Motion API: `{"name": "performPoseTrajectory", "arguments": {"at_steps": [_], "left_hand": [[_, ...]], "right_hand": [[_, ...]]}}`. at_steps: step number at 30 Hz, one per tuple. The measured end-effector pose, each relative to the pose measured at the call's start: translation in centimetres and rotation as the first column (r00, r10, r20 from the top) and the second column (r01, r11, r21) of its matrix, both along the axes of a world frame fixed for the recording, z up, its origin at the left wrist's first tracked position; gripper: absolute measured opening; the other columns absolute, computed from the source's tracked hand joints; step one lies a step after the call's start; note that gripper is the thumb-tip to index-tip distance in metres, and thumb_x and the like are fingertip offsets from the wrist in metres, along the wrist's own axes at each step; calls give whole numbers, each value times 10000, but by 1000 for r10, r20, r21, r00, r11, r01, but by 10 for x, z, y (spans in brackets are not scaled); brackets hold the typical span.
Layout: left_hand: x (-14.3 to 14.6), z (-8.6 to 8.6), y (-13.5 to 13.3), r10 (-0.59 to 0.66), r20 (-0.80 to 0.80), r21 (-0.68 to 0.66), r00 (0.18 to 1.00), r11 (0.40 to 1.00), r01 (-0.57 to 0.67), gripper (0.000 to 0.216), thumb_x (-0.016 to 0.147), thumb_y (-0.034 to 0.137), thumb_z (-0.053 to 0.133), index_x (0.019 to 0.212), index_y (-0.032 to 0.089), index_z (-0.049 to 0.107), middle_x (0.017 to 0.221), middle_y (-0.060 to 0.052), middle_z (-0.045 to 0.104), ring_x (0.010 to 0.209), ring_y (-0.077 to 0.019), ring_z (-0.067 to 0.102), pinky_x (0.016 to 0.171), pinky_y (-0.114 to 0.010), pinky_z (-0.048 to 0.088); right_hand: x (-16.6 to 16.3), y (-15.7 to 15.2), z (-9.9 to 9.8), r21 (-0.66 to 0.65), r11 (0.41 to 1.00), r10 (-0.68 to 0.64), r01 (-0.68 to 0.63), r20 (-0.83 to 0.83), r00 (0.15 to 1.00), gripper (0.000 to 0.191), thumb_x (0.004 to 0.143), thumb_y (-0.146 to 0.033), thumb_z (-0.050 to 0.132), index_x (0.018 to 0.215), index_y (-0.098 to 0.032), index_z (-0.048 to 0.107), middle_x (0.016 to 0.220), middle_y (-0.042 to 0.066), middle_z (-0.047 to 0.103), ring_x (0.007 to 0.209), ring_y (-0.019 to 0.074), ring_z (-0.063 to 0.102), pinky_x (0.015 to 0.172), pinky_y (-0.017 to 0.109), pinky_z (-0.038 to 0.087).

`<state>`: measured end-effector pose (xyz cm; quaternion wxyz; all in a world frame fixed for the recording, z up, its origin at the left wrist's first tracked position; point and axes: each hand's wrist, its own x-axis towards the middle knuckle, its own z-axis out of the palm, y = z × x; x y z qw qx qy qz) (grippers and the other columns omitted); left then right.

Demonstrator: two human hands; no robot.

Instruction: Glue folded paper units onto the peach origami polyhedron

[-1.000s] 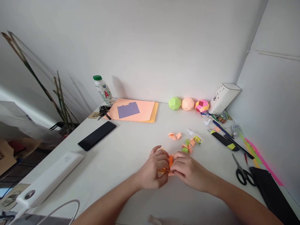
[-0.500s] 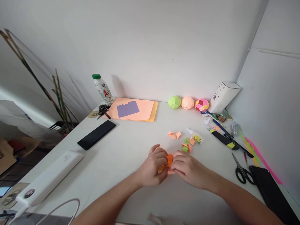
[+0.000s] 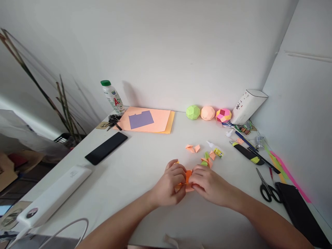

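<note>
My left hand (image 3: 169, 185) and my right hand (image 3: 209, 185) meet at the middle of the white table (image 3: 140, 166), both with fingers curled round a small folded orange paper piece (image 3: 187, 176). The fingers pinch it from either side, and most of it is hidden between them. Just beyond the hands lie several small folded paper units in peach and green (image 3: 207, 159), with two more peach ones (image 3: 193, 148) a little further back. A small glue bottle (image 3: 215, 150) lies next to them.
Three paper balls, green (image 3: 193, 112), peach (image 3: 208, 113) and pink-yellow (image 3: 223, 115), stand by the wall. Peach sheets with a purple piece (image 3: 145, 120), keys, a bottle (image 3: 112, 97) and a black phone (image 3: 106, 148) are left. Scissors (image 3: 266, 188), pens and a cutter (image 3: 246, 154) lie right.
Both hands stay together on the orange paper; the fingers have shifted slightly on it. The view has tilted a little.
</note>
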<state>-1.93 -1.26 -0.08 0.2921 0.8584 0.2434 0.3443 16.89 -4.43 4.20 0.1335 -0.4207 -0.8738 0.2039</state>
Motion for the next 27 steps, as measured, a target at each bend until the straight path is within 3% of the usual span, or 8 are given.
{"name": "performPoseTrajectory", "arguments": {"at_steps": [11, 27], "left_hand": [[1, -1, 0, 30, -17, 35, 999, 999, -30, 136, 632, 79, 466, 599, 198, 409, 640, 21, 523, 777, -151, 528, 1039, -423, 266], [0, 1, -1, 22, -59, -34, 998, 999, -24, 149, 635, 90, 470, 581, 197, 382, 642, 24, 520, 789, -155, 523, 1033, -421, 249]], "right_hand": [[-2, 0, -3, 66, 998, 17, -21, 56, 998, 176, 820, -46, 448, 719, -169, 524, 698, 13, 536, 749, 153, 470, 686, 264, 393], [-6, -2, -1, 122, 992, 28, -38, 79, 996, 200, 851, -74, 438, 710, -160, 551, 716, 25, 553, 733, 153, 462, 668, 272, 384]]}}
